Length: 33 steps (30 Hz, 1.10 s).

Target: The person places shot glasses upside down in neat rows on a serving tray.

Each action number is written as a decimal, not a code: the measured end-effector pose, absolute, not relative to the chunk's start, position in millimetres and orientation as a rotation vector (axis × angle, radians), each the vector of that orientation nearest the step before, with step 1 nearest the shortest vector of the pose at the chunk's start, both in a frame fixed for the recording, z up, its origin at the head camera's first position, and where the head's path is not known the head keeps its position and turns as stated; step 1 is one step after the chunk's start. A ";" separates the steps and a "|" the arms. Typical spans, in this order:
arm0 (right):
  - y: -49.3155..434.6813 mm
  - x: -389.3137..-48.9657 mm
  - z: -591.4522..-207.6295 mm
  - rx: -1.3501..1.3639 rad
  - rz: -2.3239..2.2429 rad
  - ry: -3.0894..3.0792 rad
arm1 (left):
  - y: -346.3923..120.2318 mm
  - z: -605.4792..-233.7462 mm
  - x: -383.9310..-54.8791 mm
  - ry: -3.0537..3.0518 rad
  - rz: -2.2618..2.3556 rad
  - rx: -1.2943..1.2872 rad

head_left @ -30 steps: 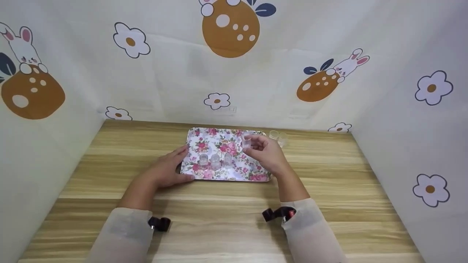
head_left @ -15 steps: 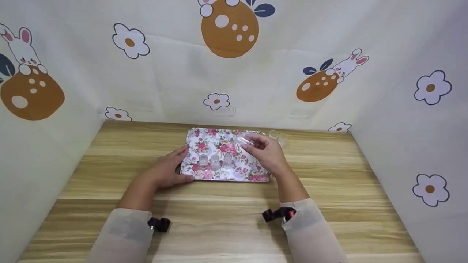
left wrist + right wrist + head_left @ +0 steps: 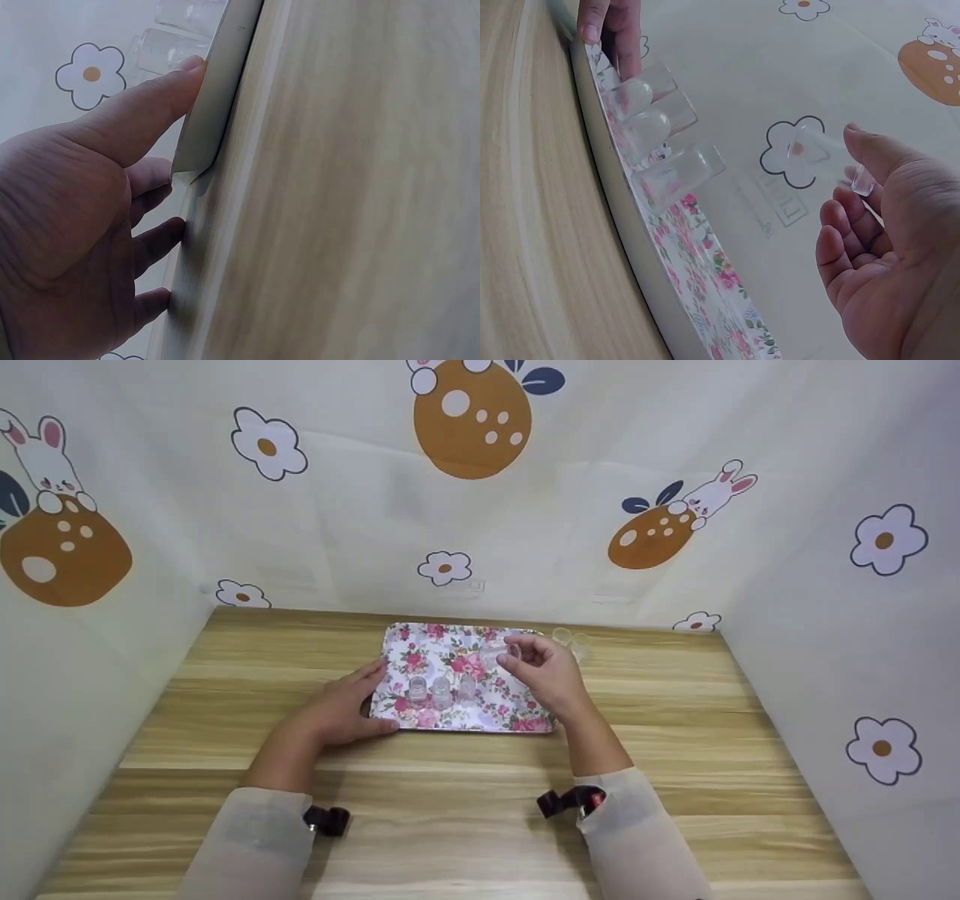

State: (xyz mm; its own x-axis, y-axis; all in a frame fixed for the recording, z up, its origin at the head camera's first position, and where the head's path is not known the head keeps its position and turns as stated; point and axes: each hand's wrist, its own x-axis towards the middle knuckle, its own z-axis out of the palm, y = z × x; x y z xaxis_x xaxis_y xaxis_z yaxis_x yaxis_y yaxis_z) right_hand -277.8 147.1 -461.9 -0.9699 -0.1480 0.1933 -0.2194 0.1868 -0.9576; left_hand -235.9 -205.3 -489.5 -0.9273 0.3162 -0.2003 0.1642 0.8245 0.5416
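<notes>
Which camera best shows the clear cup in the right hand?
The right wrist view: the cup appears large, held by the right hand. The head view shows it small over the tray; the left wrist view doesn't clearly show it.

**Faint Cups, Cropped Edges**

Your right hand [image 3: 547, 667] covers part of the clear, colourless, cylindrical cup [image 3: 495, 655] it pinches — plastic or glass, you cannot tell. Beyond that hand, two more clear cylindrical cups [image 3: 580, 647] show you only washed-out outlines. The left wrist view cuts off your left hand [image 3: 67, 232] at the left edge and the white, floral-printed rectangular tray [image 3: 214, 112] at the top, its print turned out of sight. The right wrist view loses the tray's end below the bottom edge. Your pale beige cloth sleeves [image 3: 259, 840] run off the head view's bottom — and a small grey mark [image 3: 477, 585] on the cream fabric wall [image 3: 360, 525] is unreadable.
</notes>
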 end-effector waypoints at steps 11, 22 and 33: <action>146.4 -279.8 -468.0 0.365 1.805 -2.562 | -206.2 -490.1 -236.1 2.727 0.757 0.348; 147.7 -283.4 -484.1 0.446 1.757 -2.762 | -205.1 -490.9 -236.9 2.723 0.755 0.349; 146.9 -283.9 -489.4 0.488 1.667 -2.866 | -205.3 -490.4 -236.4 2.721 0.770 0.360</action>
State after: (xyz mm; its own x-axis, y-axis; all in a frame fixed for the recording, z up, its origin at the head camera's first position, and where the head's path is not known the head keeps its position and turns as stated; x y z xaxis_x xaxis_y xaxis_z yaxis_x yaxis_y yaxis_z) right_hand -283.9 146.9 -489.4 -0.9361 -0.3499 -0.0350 -0.1426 0.4688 -0.8717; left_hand -236.4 -205.3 -490.4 -0.9267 0.3136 -0.2070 0.1585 0.8258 0.5413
